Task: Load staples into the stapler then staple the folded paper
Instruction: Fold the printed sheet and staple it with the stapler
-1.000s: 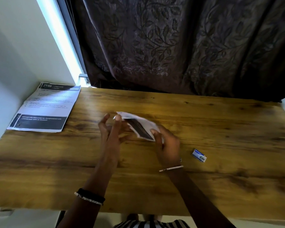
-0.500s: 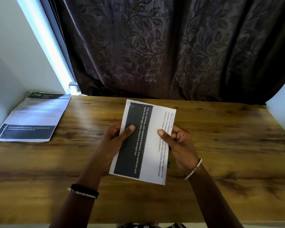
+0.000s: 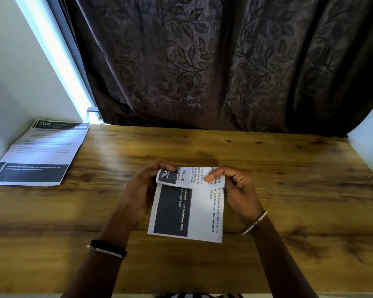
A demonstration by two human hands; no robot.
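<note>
Printed white paper sheet with dark block, flat and open half second ago, now has top edge folded down toward person. Sits at frame centre over brown wooden tabletop. Left hand and right hand: fingers pinch fold's top corners. Folding under way; stapler out of view, so stapling likely not close.

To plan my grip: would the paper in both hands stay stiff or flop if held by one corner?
Probably floppy: the paper bends over at its top between the left hand and right hand. Likely light, being a thin sheet.
</note>
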